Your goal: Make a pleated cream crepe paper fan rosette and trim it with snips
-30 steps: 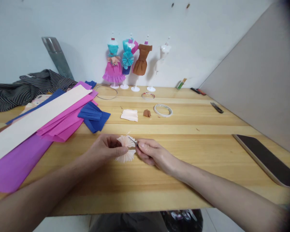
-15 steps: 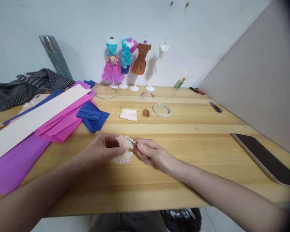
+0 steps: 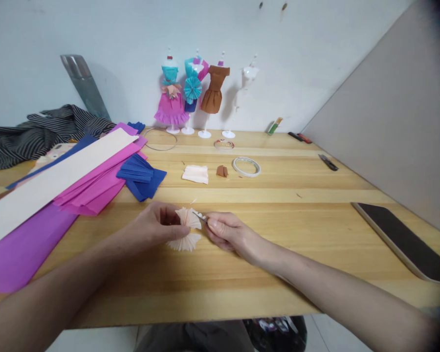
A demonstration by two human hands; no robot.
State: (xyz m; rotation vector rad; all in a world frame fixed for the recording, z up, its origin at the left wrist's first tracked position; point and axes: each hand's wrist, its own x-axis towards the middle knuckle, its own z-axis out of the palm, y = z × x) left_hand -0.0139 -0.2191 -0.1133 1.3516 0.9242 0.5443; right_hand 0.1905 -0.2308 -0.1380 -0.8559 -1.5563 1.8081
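Pleated peach paper in left hand, metal tool in right

Left hand (image 3: 157, 224): grip closed, thumb against fingers, pinching the pale peach pleated paper piece (image 3: 189, 218) at its middle; pleats fan out above and below the thumb. Piece is held at the front of the pale wooden tabletop (image 3: 278, 230), between the hands.

Right hand (image 3: 229, 231): grip closed round a thin grey metal pointed tool (image 3: 200, 217); tip points left, at the upper fan's right edge. Contact with paper: can't tell. Tool mostly hidden by fingers.

Behind the hands: pale pink crinkled paper rectangle (image 3: 195, 174), small folded brown paper piece (image 3: 222, 171), flat white ring (image 3: 246, 175), left to right, all lying flat.

Left side: long off-white paper strip (image 3: 66, 176) over magenta paper sheets (image 3: 95, 198) and a purple paper sheet (image 3: 33, 244); pleated blue paper (image 3: 141, 176) just beside.

Back: four small white dress stands, three dressed, including one in a brown dress (image 3: 213, 98). Right: dark flat slab with pale edge (image 3: 403, 239), well apart from the hands.
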